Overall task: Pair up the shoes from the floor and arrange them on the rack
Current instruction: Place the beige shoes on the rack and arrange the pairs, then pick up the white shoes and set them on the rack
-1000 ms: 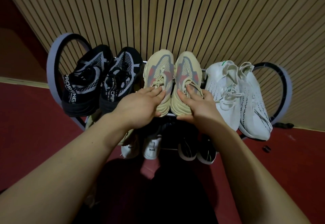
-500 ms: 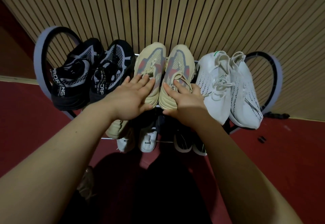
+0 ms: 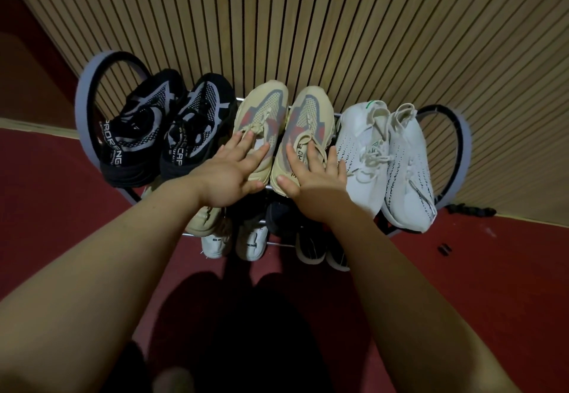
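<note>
Three pairs stand side by side on the top shelf of the shoe rack (image 3: 82,115): black and grey sneakers (image 3: 166,127) at left, beige sneakers with red and grey patches (image 3: 286,115) in the middle, white knit sneakers (image 3: 388,158) at right. My left hand (image 3: 231,173) lies with straight fingers on the heel end of the left beige shoe. My right hand (image 3: 311,173) rests, fingers spread, on the right beige shoe. Neither hand grips anything.
Lower shelves hold a beige shoe (image 3: 204,220), a white pair (image 3: 234,240) and a dark pair (image 3: 320,247). A slatted wooden wall (image 3: 308,22) stands right behind the rack. Red floor (image 3: 477,284) surrounds it, with small dark objects (image 3: 445,249) at right.
Both hands have flattened out on the beige pair, fingers now straighter and reaching further up the shoes. The view has shifted slightly.
</note>
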A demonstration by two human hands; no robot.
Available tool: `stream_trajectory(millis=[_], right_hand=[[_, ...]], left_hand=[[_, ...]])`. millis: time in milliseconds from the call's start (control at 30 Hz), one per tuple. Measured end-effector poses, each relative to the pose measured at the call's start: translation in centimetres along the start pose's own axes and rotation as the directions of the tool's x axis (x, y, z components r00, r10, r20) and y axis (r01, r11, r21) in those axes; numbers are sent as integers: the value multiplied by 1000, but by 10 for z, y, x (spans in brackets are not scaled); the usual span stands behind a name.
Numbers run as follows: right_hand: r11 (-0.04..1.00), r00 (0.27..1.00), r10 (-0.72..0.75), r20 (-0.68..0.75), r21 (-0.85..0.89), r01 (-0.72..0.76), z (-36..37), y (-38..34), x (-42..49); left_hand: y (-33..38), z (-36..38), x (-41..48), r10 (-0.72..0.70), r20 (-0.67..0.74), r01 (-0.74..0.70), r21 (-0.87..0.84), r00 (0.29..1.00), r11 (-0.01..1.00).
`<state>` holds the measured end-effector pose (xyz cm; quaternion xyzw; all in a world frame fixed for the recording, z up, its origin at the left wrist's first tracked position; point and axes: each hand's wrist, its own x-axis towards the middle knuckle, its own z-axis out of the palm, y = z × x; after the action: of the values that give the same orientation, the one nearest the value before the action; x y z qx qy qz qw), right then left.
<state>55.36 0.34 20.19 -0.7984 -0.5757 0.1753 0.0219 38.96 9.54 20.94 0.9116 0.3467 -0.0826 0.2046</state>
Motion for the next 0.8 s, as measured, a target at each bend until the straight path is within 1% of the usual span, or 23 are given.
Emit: stream_trajectory(millis=[267, 433, 533, 633, 700, 767, 800], right_hand=[[1000, 1000, 29, 1, -3, -29, 4, -4, 0], [996, 996, 87, 16, -24, -87, 0, -12, -3], [992, 992, 124, 4, -10, -124, 0, -14, -7], [984, 984, 174, -44, 30, -173, -1, -10, -19], [964, 962, 253, -101, 115, -242, -3, -1, -32], [921, 910, 363, -198, 220, -320, -1, 10, -47], [895, 870, 420, -259, 276, -350, 1, 15, -55]], left_hand=[[-1, 2, 0, 5, -2, -5, -7, 1000, 1000], [1, -2, 2, -3, 25, 4, -13, 1000, 1000], [3, -1, 3, -11, 0, 11, -20, 1000, 1000], [2, -1, 1, -7, -17, 7, -9, 1000, 1000], [4, 0, 2, -8, -27, 8, -20, 1000, 1000], [11, 1, 2, -40, -64, 35, -77, 997, 996], [16, 2, 2, -58, -85, 49, -108, 995, 993]])
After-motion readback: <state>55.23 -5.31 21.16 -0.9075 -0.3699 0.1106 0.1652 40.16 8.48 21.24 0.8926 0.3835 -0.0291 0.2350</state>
